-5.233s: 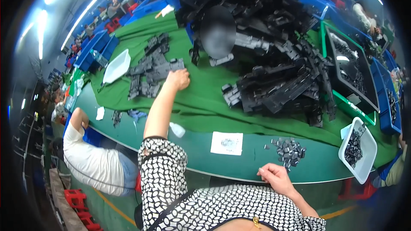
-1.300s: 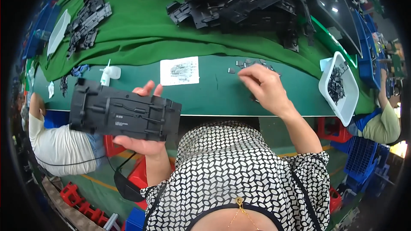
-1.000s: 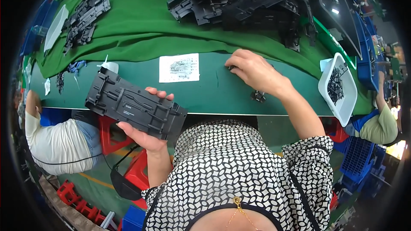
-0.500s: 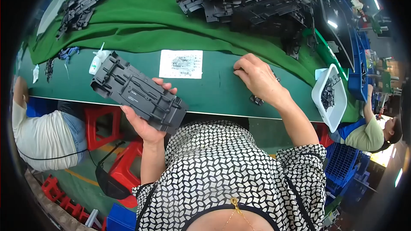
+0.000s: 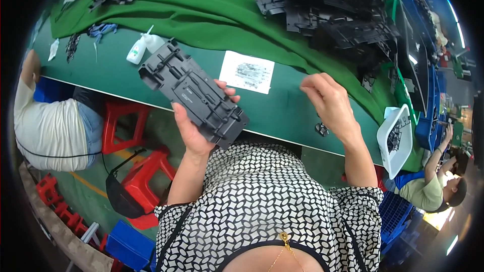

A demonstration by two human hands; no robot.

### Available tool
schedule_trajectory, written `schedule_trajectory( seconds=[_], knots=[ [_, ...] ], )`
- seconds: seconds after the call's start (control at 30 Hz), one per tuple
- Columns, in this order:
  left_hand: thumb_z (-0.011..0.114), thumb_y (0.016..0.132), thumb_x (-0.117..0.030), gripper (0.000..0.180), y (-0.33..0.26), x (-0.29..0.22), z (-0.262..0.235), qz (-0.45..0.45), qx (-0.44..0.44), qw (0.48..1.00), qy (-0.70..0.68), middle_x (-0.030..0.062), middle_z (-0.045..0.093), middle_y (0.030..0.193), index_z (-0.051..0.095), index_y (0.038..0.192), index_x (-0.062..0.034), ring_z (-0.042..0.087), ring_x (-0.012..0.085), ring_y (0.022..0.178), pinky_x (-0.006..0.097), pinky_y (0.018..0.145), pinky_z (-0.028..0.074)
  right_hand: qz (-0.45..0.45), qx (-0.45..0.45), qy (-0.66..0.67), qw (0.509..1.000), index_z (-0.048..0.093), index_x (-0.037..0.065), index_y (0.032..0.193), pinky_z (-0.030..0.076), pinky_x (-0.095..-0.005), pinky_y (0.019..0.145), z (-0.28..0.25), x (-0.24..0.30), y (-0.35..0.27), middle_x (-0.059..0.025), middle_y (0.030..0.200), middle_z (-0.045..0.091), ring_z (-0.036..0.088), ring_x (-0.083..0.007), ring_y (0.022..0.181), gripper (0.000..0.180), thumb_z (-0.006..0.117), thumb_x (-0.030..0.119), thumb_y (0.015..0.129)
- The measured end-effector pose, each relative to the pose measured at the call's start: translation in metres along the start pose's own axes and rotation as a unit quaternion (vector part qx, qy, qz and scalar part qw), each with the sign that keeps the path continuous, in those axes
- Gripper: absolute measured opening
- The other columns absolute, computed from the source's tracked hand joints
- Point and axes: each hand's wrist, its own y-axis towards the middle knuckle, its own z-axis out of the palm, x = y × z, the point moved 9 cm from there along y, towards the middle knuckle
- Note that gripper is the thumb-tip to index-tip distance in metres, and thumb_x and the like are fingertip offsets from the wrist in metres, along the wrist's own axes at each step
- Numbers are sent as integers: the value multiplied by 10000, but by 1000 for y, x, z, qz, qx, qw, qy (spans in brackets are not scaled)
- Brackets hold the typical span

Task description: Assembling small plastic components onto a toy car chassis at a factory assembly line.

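A long black plastic chassis is tilted above the table's front edge, with my left hand closed around its near end, thumb on one side and fingertips on the other. Moulded rods and ribs cover its upward face. My right hand hovers over the green table, its thumb and fingers drawn together. Whatever may be between those fingertips is too small or hidden to make out. Beside that wrist lies a small black part. A white sheet with a dark smudged patch lies between the chassis and my right hand.
Behind the chassis stands a white squeeze bottle. Piled black chassis parts rest on green cloth at the back. A white tray of small black pieces sits at right. Co-workers are at both sides; red stools stand at lower left.
The view has swung, so the whole table appears shifted. My left hand keeps its hold on the chassis. My right hand has lifted slightly, and its fingers still pinch together.
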Motion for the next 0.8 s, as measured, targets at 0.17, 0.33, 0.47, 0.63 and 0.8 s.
schedule_trajectory(
  seconds=[0.17, 0.33, 0.47, 0.63, 0.8],
  knots=[
    [341, 811, -694, 848, -1, -4, 0, 12, -6, 1000, 24, 162, 486, 1119, 382, 1201, 58, 529, 272, 1023, 422, 902, 442, 57, 55, 155, 985, 586, -23, 929, 466, -242, 603, 31, 15, 24, -60, 799, 616, 568, -96, 662, 118, 588, 34, 826],
    [362, 804, -696, 863, 0, -4, 2, 0, 7, 999, 35, 167, 495, 1106, 377, 1197, 72, 528, 261, 1033, 391, 917, 434, 146, 103, 281, 943, 577, -48, 979, 498, -270, 630, 56, 10, 36, -120, 805, 645, 624, -156, 685, 168, 557, 29, 832],
    [367, 804, -691, 855, -1, -4, 2, 7, 9, 999, 33, 169, 501, 1107, 384, 1192, 71, 531, 258, 1028, 384, 920, 430, 147, 134, 258, 945, 580, -39, 972, 493, -290, 625, 63, 10, 42, -122, 807, 626, 618, -190, 687, 165, 570, 35, 824],
    [311, 814, -703, 853, -1, -4, 0, 5, 25, 998, 62, 163, 472, 1140, 381, 1212, 49, 521, 260, 1026, 430, 904, 443, -188, -13, -19, 982, 559, -3, 867, 464, -346, 645, 49, 55, 42, -116, 809, 523, 554, -269, 753, 115, 578, 9, 754],
    [318, 808, -709, 863, -2, -4, 0, -2, 17, 998, 64, 158, 475, 1140, 388, 1204, 54, 524, 255, 1027, 420, 909, 441, -247, 10, -101, 964, 546, 10, 852, 452, -367, 673, 58, 66, 35, -106, 795, 510, 533, -270, 756, 165, 552, -20, 690]
  ],
)
